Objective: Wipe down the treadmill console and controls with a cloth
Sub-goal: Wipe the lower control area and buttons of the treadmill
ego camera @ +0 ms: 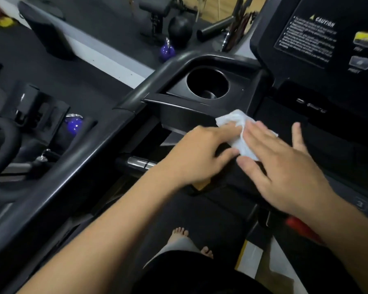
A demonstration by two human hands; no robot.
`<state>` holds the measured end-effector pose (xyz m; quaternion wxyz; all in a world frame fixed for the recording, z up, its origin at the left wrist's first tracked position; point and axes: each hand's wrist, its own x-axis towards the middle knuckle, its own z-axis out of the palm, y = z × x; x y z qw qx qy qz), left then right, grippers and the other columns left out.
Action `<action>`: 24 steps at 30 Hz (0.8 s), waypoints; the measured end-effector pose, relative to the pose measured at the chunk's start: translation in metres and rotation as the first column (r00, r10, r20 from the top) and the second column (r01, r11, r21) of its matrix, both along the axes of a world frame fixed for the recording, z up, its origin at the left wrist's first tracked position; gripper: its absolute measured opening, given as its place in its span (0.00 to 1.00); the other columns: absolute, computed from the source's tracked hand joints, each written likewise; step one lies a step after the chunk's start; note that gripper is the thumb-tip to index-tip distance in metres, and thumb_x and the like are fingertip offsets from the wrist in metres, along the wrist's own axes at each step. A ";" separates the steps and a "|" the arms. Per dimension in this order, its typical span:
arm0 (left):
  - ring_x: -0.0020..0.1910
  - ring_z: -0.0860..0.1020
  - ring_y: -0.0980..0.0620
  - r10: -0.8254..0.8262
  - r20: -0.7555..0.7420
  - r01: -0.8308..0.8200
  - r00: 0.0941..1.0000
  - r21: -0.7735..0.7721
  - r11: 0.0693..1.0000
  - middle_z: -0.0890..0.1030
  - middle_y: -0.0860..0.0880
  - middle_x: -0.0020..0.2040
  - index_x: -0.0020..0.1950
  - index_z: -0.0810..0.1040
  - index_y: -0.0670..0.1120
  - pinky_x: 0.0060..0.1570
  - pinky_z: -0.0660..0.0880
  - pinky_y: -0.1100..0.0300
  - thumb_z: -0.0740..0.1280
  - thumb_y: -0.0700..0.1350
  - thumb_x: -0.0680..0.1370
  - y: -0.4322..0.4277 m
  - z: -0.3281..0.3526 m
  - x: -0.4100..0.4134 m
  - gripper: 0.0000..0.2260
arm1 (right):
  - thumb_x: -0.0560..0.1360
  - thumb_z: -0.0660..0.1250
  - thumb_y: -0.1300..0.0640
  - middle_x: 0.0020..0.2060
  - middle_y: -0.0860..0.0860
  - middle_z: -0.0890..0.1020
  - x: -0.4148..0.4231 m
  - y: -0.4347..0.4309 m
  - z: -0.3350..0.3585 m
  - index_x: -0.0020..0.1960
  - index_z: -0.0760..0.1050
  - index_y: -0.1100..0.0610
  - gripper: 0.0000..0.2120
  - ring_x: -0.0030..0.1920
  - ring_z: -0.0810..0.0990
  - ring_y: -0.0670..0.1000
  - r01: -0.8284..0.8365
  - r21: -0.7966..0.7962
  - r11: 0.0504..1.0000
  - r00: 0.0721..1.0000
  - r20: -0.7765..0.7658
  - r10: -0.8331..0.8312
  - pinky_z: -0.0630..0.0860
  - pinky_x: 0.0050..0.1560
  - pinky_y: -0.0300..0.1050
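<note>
Bare feet (180,233) stand on the dark treadmill belt (200,213). Above them, the left hand (200,153) pinches the crumpled white cloth (236,124) between thumb and forefinger. The right hand (285,170) lies flat on it, fingers straight and spread. The cloth rests on the black plastic treadmill console (331,141), just below the round black cup holder (207,83). Farther off sit the grey control keys (359,62). A firm wipe across them could press one and possibly start the belt underfoot.
</note>
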<state>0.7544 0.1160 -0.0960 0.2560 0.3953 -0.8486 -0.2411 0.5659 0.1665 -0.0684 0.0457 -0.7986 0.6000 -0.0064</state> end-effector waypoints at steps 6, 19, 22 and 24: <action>0.37 0.78 0.46 0.101 0.049 -0.100 0.994 -0.020 0.995 0.81 0.50 0.36 0.46 0.77 0.49 0.39 0.75 0.50 0.61 0.51 0.77 0.015 -0.007 0.006 0.08 | 0.80 0.41 0.35 0.77 0.49 0.60 0.002 0.046 -0.012 0.77 0.60 0.56 0.35 0.78 0.53 0.46 -0.111 0.000 0.994 0.991 -0.072 0.110 0.47 0.74 0.68; 0.45 0.77 0.49 0.148 0.042 -0.137 0.988 -0.205 0.969 0.78 0.51 0.55 0.52 0.79 0.46 0.34 0.77 0.50 0.61 0.49 0.81 0.040 -0.013 -0.004 0.09 | 0.80 0.44 0.35 0.76 0.48 0.63 -0.015 0.065 -0.016 0.75 0.64 0.55 0.33 0.77 0.57 0.46 -0.022 -0.060 0.998 0.999 -0.031 0.020 0.48 0.73 0.70; 0.47 0.78 0.49 0.136 0.098 -0.109 0.986 -0.238 0.965 0.78 0.50 0.56 0.51 0.80 0.46 0.33 0.77 0.51 0.61 0.49 0.81 0.025 -0.003 -0.022 0.11 | 0.80 0.44 0.37 0.74 0.49 0.67 -0.017 0.038 -0.008 0.74 0.67 0.56 0.32 0.76 0.59 0.45 0.106 -0.095 0.990 0.994 0.017 -0.105 0.45 0.74 0.69; 0.52 0.79 0.47 0.133 0.082 -0.111 0.988 -0.227 0.968 0.80 0.48 0.60 0.52 0.82 0.45 0.36 0.80 0.51 0.66 0.46 0.78 0.015 0.001 -0.031 0.08 | 0.80 0.45 0.38 0.74 0.50 0.67 0.000 0.024 -0.008 0.73 0.67 0.57 0.32 0.76 0.60 0.47 0.155 -0.115 0.981 0.987 0.060 -0.149 0.45 0.75 0.68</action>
